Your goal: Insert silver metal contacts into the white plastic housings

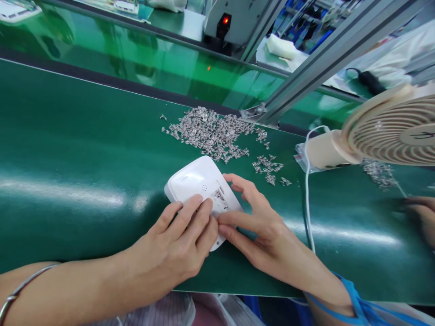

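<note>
A white plastic device housing (194, 177) with rounded corners lies tilted on the green work surface. It has a ring of small holes and a printed patch or recess with dark marks. My left hand (185, 237) is closed over its near side, fingers bent across the top. At the right edge, my right hand (258, 224) pinches thumb and index finger together against the housing; whatever is between the tips is hidden. Another finger of that hand reaches the far right edge. Beyond the housing lies a heap of small metal clips or contacts (212, 131), with a smaller cluster (268, 166) to its right.
A cream fan (390, 127) stands at the right, its white cable (307, 194) running toward the front edge. Another person's hand (424, 217) is at the far right, near more metal pieces (378, 172). A metal frame post (316, 50) and green conveyor belt (170, 61) lie behind.
</note>
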The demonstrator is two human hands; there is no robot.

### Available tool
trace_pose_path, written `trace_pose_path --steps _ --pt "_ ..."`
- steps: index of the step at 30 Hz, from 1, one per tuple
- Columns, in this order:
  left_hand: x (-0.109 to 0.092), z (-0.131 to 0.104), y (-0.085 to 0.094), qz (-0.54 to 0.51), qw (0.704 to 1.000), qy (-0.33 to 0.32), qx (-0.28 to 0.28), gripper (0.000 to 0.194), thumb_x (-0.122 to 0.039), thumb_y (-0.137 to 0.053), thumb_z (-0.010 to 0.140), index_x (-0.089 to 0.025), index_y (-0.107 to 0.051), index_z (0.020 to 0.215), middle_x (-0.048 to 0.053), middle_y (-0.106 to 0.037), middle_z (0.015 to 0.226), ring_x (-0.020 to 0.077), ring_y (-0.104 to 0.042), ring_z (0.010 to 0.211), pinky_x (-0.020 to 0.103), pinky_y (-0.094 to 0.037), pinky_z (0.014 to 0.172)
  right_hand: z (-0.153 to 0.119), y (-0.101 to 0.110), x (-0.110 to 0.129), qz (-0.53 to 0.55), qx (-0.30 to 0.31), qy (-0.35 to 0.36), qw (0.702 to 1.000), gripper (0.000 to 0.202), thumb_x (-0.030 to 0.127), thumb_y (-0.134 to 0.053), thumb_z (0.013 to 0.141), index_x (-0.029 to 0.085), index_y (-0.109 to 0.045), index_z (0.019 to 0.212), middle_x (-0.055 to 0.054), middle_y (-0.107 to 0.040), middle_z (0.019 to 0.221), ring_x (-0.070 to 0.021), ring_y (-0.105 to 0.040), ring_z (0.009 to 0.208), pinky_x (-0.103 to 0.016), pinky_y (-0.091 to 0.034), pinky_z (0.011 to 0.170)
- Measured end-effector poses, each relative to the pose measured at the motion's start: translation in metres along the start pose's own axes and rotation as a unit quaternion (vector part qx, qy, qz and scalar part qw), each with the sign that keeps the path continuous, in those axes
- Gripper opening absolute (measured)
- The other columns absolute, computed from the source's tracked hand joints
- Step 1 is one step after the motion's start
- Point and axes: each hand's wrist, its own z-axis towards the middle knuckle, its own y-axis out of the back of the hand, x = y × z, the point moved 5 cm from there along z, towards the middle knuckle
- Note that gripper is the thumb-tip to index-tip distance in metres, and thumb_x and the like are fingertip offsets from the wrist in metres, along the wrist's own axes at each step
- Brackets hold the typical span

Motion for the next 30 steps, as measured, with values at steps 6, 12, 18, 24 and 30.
trace_pose_path --steps 6,12,18,24,30 --pt "0.003 0.000 0.007 0.032 0.998 0.042 -0.016 0.037 -0.035 -0.051 0.087 -0.013 -0.055 0.117 0.010 -0.058 0.125 0.0250 -0.046 0.117 0.036 -0.033 0.091 0.004 0.002 -0.012 0.067 -0.131 -0.058 0.987 0.011 0.020 -0.054 0.085 0.020 -0.062 0.078 -0.009 -0.057 0.107 -0.0204 -0.057 0.100 -0.036 -0.049 0.080" --pt "0.007 0.003 0.012 0.028 0.995 0.091 -0.039 0.038 -0.041 -0.045 0.089 -0.013 -0.060 0.109 0.007 -0.065 0.115 0.0229 -0.053 0.105 0.036 -0.035 0.084 0.004 0.003 -0.012 0.179 -0.173 -0.078 0.965 0.010 0.014 -0.055 0.084 0.020 -0.059 0.078 0.001 -0.055 0.068 -0.0099 -0.049 0.061 -0.023 -0.040 0.052" --pt "0.008 0.004 0.014 0.024 0.993 0.103 -0.055 0.035 -0.039 -0.049 0.088 -0.013 -0.061 0.108 0.007 -0.066 0.111 0.0231 -0.053 0.102 0.036 -0.034 0.082 0.003 0.000 -0.003 0.226 -0.139 -0.043 0.963 0.013 0.009 -0.055 0.082 0.021 -0.060 0.084 0.001 -0.058 0.071 -0.0099 -0.051 0.064 -0.022 -0.042 0.054" --pt "0.010 0.002 0.015 -0.015 0.990 0.112 -0.084 0.023 -0.032 -0.050 0.088 -0.014 -0.061 0.098 0.007 -0.067 0.106 0.0225 -0.054 0.098 0.037 -0.035 0.079 0.003 -0.005 0.007 0.250 -0.078 0.019 0.965 0.015 0.006 -0.053 0.082 0.019 -0.059 0.085 -0.001 -0.062 0.076 -0.0108 -0.056 0.068 -0.024 -0.046 0.058" --pt "0.011 0.002 0.016 -0.051 0.989 0.096 -0.102 0.012 -0.019 -0.055 0.082 -0.016 -0.059 0.093 0.005 -0.066 0.100 0.0214 -0.056 0.088 0.036 -0.036 0.076 0.004 -0.007 0.011 0.259 -0.051 0.050 0.963 0.013 0.006 -0.052 0.081 0.018 -0.057 0.083 -0.001 -0.059 0.073 -0.0099 -0.054 0.065 -0.023 -0.044 0.056"
